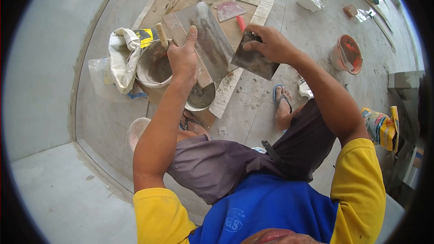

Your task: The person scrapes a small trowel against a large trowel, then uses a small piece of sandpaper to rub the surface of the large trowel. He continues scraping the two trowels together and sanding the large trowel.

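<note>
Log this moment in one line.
Left hand: gripping wide metal blade | right hand: gripping dark scraper | orange bucket: on tiled floor

1 head-worn view, facing forward and down over both hands

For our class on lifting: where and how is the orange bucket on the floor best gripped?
Probably by its thin handle, coming from above: the orange bucket appears to stand upright, mouth up, and the handle seems to lie across the opening, so fingers could hook beneath it.
</note>
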`<act>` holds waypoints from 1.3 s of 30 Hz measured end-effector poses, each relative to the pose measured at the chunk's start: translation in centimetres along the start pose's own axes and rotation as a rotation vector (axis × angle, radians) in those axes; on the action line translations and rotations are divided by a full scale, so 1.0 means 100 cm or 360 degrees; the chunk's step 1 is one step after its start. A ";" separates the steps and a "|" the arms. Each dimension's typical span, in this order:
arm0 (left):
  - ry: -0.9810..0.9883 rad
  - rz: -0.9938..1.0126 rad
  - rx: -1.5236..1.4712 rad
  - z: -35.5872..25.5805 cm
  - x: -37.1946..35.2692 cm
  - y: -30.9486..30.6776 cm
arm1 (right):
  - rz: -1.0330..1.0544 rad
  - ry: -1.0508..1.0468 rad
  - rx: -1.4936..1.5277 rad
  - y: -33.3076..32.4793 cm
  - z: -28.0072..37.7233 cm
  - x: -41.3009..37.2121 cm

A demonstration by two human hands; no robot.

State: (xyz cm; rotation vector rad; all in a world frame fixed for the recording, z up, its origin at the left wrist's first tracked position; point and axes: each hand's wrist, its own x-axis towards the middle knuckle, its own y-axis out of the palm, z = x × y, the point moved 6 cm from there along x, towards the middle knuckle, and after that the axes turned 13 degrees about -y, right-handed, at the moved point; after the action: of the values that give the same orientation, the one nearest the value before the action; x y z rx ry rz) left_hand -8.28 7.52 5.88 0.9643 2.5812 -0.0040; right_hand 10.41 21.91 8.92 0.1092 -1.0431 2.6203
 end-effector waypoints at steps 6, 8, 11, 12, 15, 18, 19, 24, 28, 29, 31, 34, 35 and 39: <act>-0.0044 0.0062 -0.0075 -0.001 0.000 0.001 | -0.0046 -0.0027 0.0008 -0.001 -0.005 -0.001; -0.0059 0.0068 -0.0069 0.000 0.002 0.001 | -0.0018 0.0025 0.0038 -0.004 -0.003 0.001; -0.0047 0.0036 -0.0040 -0.006 -0.005 0.003 | -0.0099 0.0057 0.0072 -0.010 -0.006 0.000; -0.0093 0.0023 -0.0115 -0.009 -0.010 0.005 | -0.0206 0.0034 0.0067 -0.015 -0.006 0.000; -0.0117 0.0026 -0.0134 -0.010 -0.010 0.003 | -0.0109 0.0040 0.0094 -0.008 -0.004 -0.001; -0.0069 0.0038 -0.0071 -0.010 -0.006 0.003 | -0.0040 -0.0111 -0.0049 0.003 -0.001 0.000; -0.0040 0.0031 -0.0064 -0.010 -0.007 0.003 | -0.0042 -0.0110 -0.0046 0.000 0.002 -0.001; -0.0091 0.0010 -0.0191 -0.013 -0.013 0.004 | -0.0188 -0.0015 0.0069 -0.013 -0.003 -0.001; -0.0087 0.0055 -0.0129 -0.012 -0.009 0.004 | -0.0036 -0.0013 0.0021 0.002 -0.002 -0.002; -0.0088 0.0057 -0.0127 -0.011 -0.008 0.004 | -0.0077 -0.0011 0.0018 -0.002 -0.002 -0.002; -0.0088 -0.0005 -0.0107 -0.011 -0.008 0.002 | -0.0117 -0.0011 0.0015 -0.006 -0.004 -0.001; -0.0109 0.0003 -0.0158 -0.013 -0.009 0.002 | -0.0237 0.0001 0.0124 -0.012 -0.007 0.000; -0.0109 0.0004 -0.0158 -0.013 -0.010 0.003 | -0.0127 0.0002 0.0104 -0.005 -0.005 -0.001; -0.0102 0.0000 -0.0131 -0.014 -0.010 0.003 | 0.0036 -0.0012 0.0062 0.002 0.000 -0.003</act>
State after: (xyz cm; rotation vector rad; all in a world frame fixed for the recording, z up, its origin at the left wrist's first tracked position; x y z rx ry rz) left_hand -7.91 7.34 7.57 0.9197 2.5024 0.0695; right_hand 10.61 21.70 8.71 0.1167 -1.0019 2.6633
